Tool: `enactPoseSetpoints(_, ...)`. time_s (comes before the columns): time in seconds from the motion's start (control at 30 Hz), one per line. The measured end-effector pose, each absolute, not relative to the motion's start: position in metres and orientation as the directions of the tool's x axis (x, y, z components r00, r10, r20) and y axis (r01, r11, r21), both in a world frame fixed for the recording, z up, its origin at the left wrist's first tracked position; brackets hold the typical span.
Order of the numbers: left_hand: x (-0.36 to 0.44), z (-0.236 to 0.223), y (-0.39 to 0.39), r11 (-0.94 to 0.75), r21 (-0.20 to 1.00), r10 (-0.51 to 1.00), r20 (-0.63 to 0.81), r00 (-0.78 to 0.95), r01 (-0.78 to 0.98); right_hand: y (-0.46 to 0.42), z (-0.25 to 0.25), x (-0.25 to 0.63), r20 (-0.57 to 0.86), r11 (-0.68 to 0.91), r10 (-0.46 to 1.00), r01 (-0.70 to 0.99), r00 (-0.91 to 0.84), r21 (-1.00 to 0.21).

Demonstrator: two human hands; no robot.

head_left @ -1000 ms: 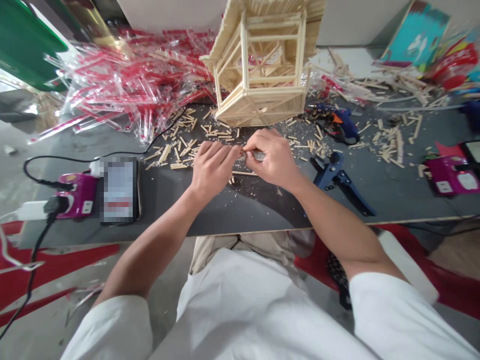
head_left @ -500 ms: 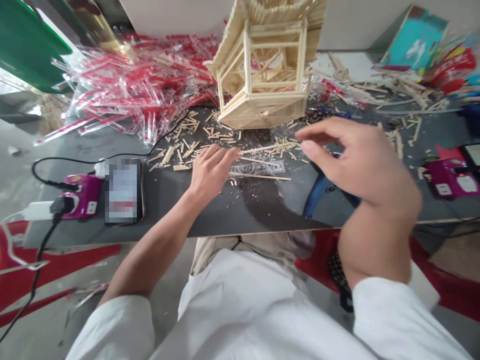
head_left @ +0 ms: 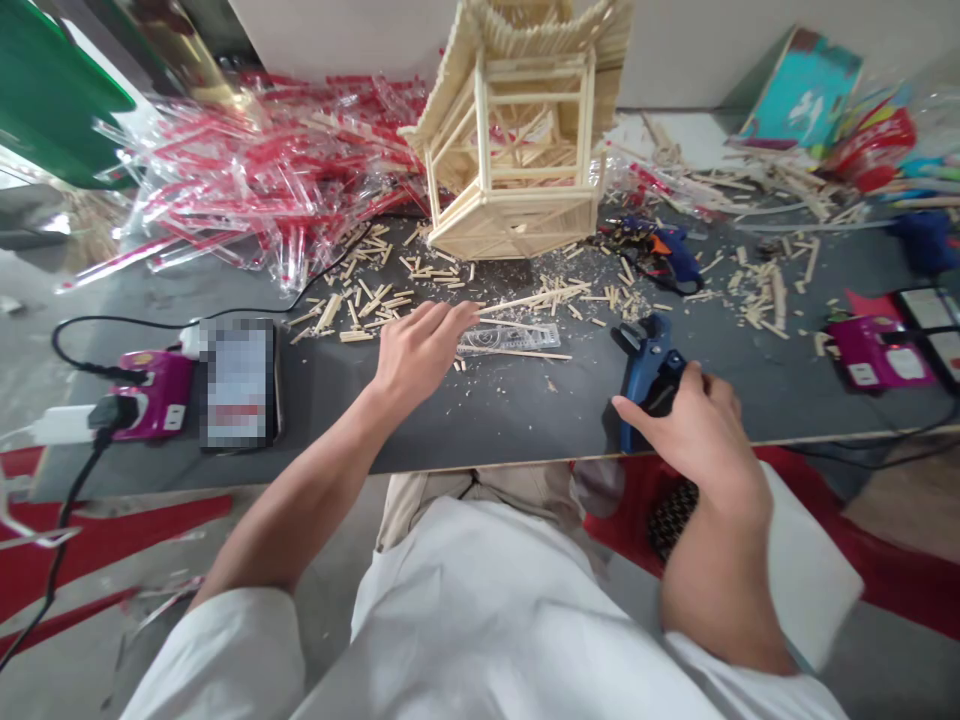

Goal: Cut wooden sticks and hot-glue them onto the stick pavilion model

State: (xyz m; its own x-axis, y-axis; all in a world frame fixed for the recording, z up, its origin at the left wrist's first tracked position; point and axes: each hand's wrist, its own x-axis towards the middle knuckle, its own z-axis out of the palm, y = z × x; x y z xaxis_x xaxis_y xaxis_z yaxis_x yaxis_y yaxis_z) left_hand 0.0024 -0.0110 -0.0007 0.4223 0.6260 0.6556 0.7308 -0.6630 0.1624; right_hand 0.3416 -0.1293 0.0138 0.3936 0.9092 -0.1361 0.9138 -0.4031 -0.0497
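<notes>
My left hand [head_left: 420, 348] is closed on a thin wooden stick [head_left: 536, 297], which runs right from its fingertips. Just beside that hand lies a clear plastic ruler [head_left: 514, 338], with other thin sticks on and along it. My right hand [head_left: 697, 425] is over a blue hand cutter [head_left: 637, 375] that lies on the table. The right thumb reaches across the cutter's left handle and the fingers are by its right side, spread apart. The palm hides part of the cutter.
A wooden-stick model house [head_left: 517, 215] stands behind, among scattered stick offcuts. Red-and-clear plastic wrappers [head_left: 247, 170] pile up back left. A phone [head_left: 238, 385] and a purple power adapter [head_left: 157, 395] lie left. A blue glue gun [head_left: 675, 255] and another purple adapter [head_left: 877, 352] are right.
My right hand has come down and toward me from above the table onto the cutter, uncovering the glue gun. The left hand stays nearly still with the stick. The view has shifted slightly.
</notes>
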Motion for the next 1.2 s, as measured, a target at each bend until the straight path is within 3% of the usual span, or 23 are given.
enactPoseSetpoints(0.17,0.002,-0.003,-0.011,-0.66,0.183,0.637,0.651,0.413,0.729,-0.126,0.024,0.341,-0.121,-0.348,0.925,0.931,0.36,0.11)
enactPoseSetpoints(0.27,0.003,-0.002,-0.013,-0.675,0.234,0.649,0.639,0.413,0.7,-0.13,0.027,0.339,-0.085,-0.311,0.943,0.944,0.321,0.113)
enactPoseSetpoints(0.37,0.004,0.0,-0.016,-0.678,0.242,0.649,0.641,0.411,0.694,-0.136,0.036,0.333,-0.166,-0.282,0.95,0.955,0.265,-0.093)
enactPoseSetpoints(0.5,0.004,0.004,-0.02,-0.661,0.274,0.685,0.6,0.414,0.698,-0.138,0.052,0.304,-0.334,-0.224,0.942,0.801,0.032,-0.555)
enactPoseSetpoints(0.6,0.005,0.007,-0.024,-0.672,0.266,0.678,0.596,0.43,0.691,-0.133,0.058,0.275,-0.329,-0.174,0.938,0.675,-0.108,-0.717)
enactPoseSetpoints(0.87,0.004,0.01,-0.03,-0.634,0.292,0.746,0.474,0.467,0.716,-0.111,0.064,0.23,-0.265,-0.132,0.952,0.573,-0.155,-0.809)
enactPoseSetpoints(1.2,0.008,0.014,-0.029,-0.614,0.234,0.761,0.43,0.486,0.754,-0.101,0.06,0.216,-0.227,-0.096,0.961,0.579,-0.158,-0.81)
